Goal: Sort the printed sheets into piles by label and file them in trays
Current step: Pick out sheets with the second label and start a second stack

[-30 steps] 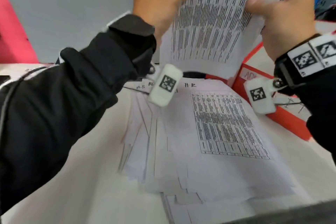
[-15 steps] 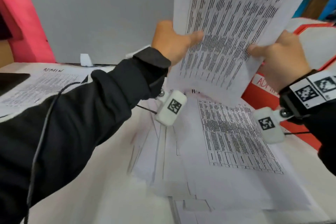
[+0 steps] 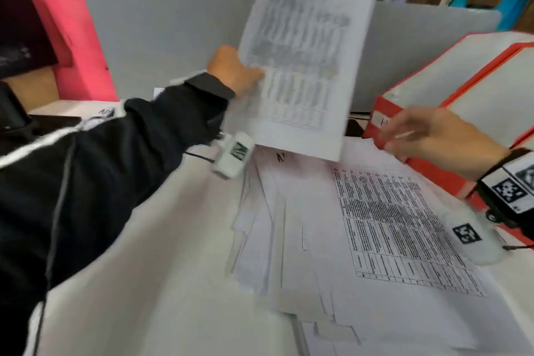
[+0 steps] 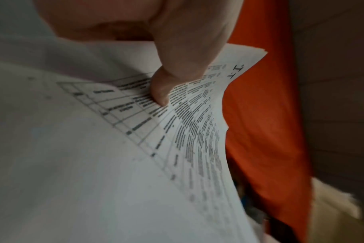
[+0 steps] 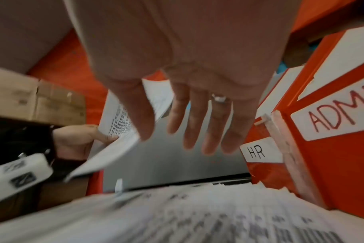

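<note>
While one printed sheet (image 3: 306, 61) is held upright above the table (image 3: 161, 283), its left edge is pinched between thumb and fingers of the left hand (image 3: 234, 72). The right hand (image 3: 442, 139) is seen empty, its fingers (image 5: 212, 131) spread and nearly straight, hovering over the loose pile of sheets (image 3: 361, 240) fanned out on the table. Two red trays (image 3: 450, 113) are seen stacked at the right, one labelled HR (image 5: 257, 152), one labelled ADMIN in part (image 5: 341, 115). How many sheets the pile holds cannot be counted.
</note>
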